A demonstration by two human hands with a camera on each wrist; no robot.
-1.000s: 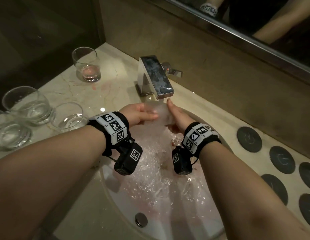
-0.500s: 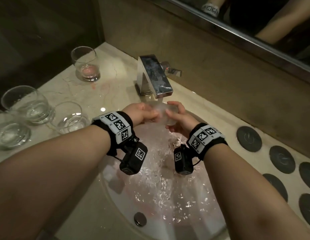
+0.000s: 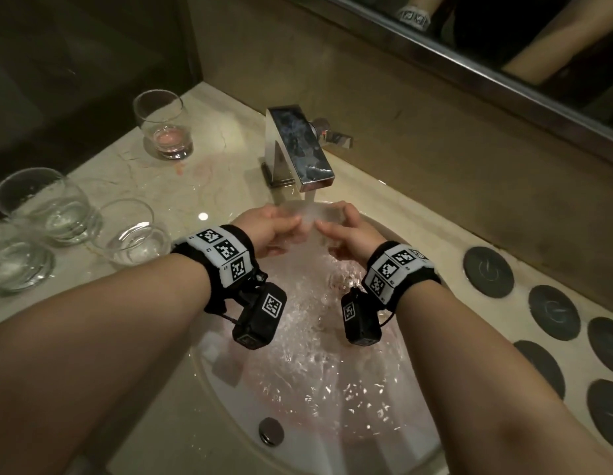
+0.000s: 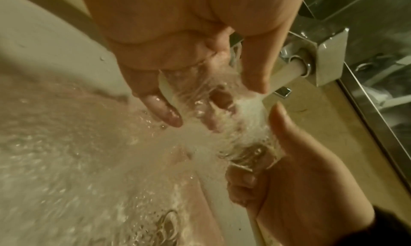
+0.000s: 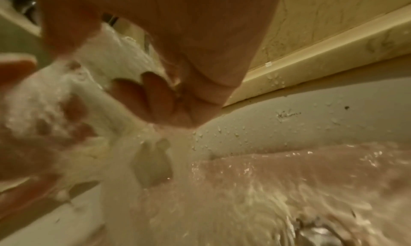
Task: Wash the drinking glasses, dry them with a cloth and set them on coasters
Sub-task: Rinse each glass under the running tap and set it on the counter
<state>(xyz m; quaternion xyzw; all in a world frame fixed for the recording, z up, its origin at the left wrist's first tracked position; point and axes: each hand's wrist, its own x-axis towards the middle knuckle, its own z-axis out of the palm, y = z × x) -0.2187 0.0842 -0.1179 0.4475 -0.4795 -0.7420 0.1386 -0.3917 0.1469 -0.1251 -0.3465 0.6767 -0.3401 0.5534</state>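
Note:
A clear drinking glass point(image 3: 310, 217) lies on its side under the running tap point(image 3: 298, 149), held between both hands over the sink. My left hand point(image 3: 271, 228) grips its open end, with fingers reaching inside the glass point(image 4: 200, 98) in the left wrist view. My right hand point(image 3: 346, 231) curls round the thick base point(image 4: 251, 155). Water pours over the glass point(image 5: 111, 60) and foams white. On the counter at the left stand a glass with pink dregs point(image 3: 163, 126) and three wet clear glasses point(image 3: 46, 204) point(image 3: 132, 231) point(image 3: 15, 258).
Several dark round coasters point(image 3: 488, 270) lie on the marble counter at the right. The white sink point(image 3: 229, 399) holds pinkish running water round a metal drain plug point(image 3: 271, 430). A mirror runs along the wall behind the tap.
My right hand has shifted from straight fingers against the glass to fingers curled round its base. The glass has been turned under the stream, and both hands have moved slightly right.

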